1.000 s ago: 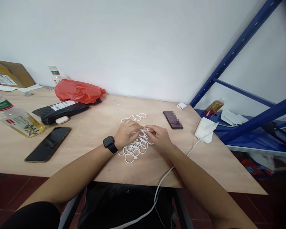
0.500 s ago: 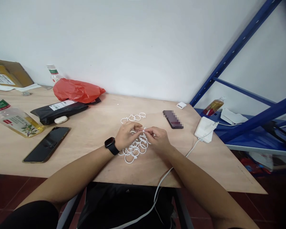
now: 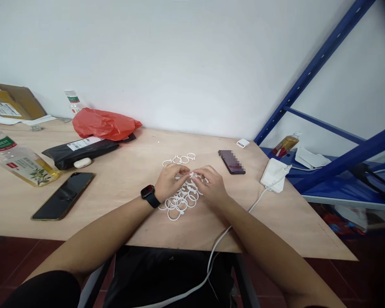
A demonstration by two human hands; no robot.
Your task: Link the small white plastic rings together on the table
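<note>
Between my two hands, over the table, a small white plastic ring (image 3: 192,174) is pinched at the fingertips. My left hand (image 3: 170,184), with a black watch on the wrist, grips it from the left, thumb and fingers closed. From the right, my right hand (image 3: 213,185) closes thumb and forefinger on the same ring; the fingers partly hide it. Below and between the hands lies a loose pile of similar white rings (image 3: 181,212), each with a small knob or clasp. A short row of several more rings (image 3: 180,161) lies just beyond my left hand.
On the wooden table (image 3: 131,231), a phone (image 3: 63,196), a bottle (image 3: 25,164), a black parcel (image 3: 80,152) and a red bag (image 3: 105,125) lie to the left. Another phone (image 3: 232,162), a white charger (image 3: 243,143) and a white power strip (image 3: 275,175) with a cable are right.
Both hands stay at the same spot. My fingertips have shifted slightly around the ring, with my right fingers more bent over it.
</note>
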